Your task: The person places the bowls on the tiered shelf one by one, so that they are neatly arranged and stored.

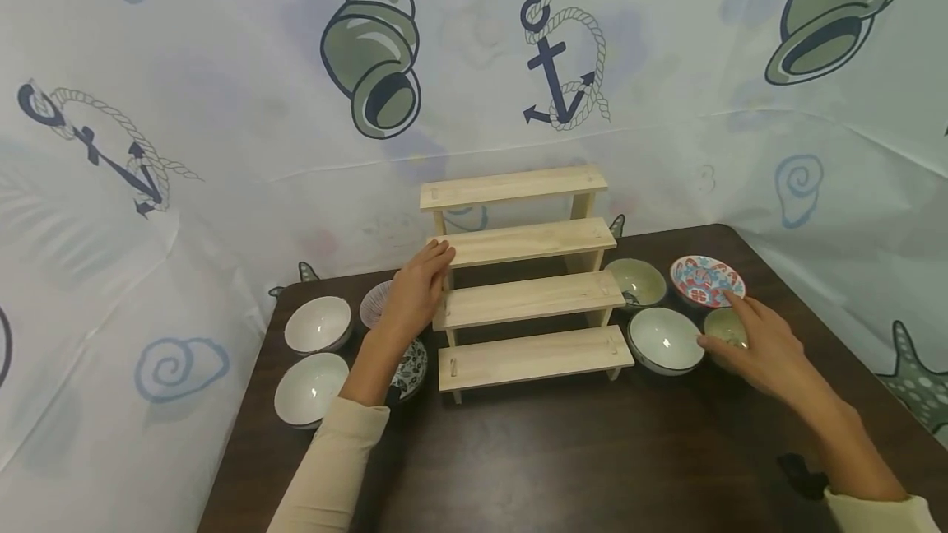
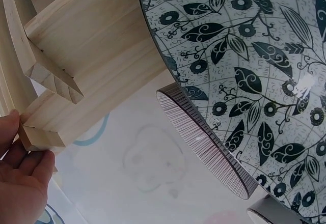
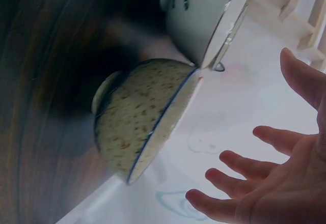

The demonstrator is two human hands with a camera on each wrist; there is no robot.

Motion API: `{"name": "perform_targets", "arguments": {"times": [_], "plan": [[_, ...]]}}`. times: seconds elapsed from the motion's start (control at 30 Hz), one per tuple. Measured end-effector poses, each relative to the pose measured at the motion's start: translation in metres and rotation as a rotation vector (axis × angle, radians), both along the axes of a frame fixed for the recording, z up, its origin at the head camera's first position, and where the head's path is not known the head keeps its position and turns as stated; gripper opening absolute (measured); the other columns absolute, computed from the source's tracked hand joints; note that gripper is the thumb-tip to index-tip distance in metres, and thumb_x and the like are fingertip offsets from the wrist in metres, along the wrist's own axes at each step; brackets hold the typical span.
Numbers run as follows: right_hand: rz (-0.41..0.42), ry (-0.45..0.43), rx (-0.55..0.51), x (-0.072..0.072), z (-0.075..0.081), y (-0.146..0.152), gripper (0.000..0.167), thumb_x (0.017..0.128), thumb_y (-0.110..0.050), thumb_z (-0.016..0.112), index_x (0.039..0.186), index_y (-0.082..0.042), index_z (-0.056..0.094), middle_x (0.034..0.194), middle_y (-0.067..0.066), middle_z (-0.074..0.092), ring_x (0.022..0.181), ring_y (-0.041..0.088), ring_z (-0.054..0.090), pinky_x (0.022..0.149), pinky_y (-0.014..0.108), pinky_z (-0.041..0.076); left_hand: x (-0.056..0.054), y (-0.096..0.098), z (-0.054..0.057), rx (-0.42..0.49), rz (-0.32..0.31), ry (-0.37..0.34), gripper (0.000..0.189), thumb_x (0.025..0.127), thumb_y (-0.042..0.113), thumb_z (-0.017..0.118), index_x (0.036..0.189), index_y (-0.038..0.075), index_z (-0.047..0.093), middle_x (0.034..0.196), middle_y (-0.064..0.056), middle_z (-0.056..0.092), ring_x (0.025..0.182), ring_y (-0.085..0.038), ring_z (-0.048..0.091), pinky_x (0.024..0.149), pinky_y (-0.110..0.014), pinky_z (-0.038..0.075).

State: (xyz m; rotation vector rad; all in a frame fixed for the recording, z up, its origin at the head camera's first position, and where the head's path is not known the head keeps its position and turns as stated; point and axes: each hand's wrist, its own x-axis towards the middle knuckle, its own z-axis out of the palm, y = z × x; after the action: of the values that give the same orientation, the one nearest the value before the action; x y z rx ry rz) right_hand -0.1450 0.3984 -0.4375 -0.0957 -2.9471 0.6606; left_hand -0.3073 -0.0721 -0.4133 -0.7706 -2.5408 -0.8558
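Note:
A stepped wooden shelf (image 1: 532, 300) with several tiers stands on the dark table. My left hand (image 1: 419, 285) reaches to its left side; in the left wrist view, thumb and fingers pinch the end of a tier board (image 2: 43, 138). Below that arm sits a black-and-white leaf-patterned bowl (image 1: 411, 370), partly hidden, with a striped bowl (image 1: 374, 301) behind it. On the other side my right hand (image 1: 773, 356) hovers, fingers spread and holding nothing, over a speckled greenish bowl (image 3: 140, 117). Near its fingertips are a red-and-blue patterned bowl (image 1: 704, 278) and a white bowl (image 1: 665, 341).
Two white bowls, one behind (image 1: 318, 325) and one in front (image 1: 311, 389), stand at the table's left edge. A green bowl (image 1: 637, 282) sits right beside the shelf. Behind the dark table (image 1: 548, 459) hangs a white cloth (image 1: 237, 39) printed with shells and anchors.

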Motion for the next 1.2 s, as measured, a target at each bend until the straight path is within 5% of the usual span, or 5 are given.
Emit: {"name": "perform_targets", "arguments": {"times": [0.57,0.87,1.2], "plan": [[-0.033,-0.092,0.053,0.007,-0.024,0.025,0.097,0.092,-0.053,0.071,0.155,0.004,0.026,0.147,0.048,0.027,0.127,0.070,0.033,0.085,0.087,0.037,0.000,-0.002,0.000,0.001,-0.002,0.023,0.036,0.104,0.005,0.059,0.138,-0.002,0.064,0.149,-0.021,0.058,0.146,-0.037,0.049,0.119,-0.053,0.041],[-0.032,-0.180,-0.018,0.008,-0.035,0.033,0.110,0.093,-0.060,0.067,0.160,0.005,0.010,0.153,0.055,0.003,0.131,0.081,0.016,0.087,0.095,0.025,0.001,-0.004,-0.002,0.002,0.004,0.010,0.036,0.104,0.005,0.059,0.138,-0.002,0.063,0.149,-0.020,0.058,0.146,-0.036,0.048,0.118,-0.054,0.041],[-0.013,-0.114,-0.114,0.007,-0.052,0.044,0.110,0.092,-0.053,0.072,0.159,0.009,0.012,0.153,0.056,-0.002,0.136,0.081,0.006,0.097,0.090,0.019,0.002,-0.003,-0.002,-0.002,0.009,0.001,0.037,0.103,0.006,0.060,0.139,-0.001,0.063,0.150,-0.018,0.058,0.146,-0.035,0.048,0.119,-0.053,0.041]]}}
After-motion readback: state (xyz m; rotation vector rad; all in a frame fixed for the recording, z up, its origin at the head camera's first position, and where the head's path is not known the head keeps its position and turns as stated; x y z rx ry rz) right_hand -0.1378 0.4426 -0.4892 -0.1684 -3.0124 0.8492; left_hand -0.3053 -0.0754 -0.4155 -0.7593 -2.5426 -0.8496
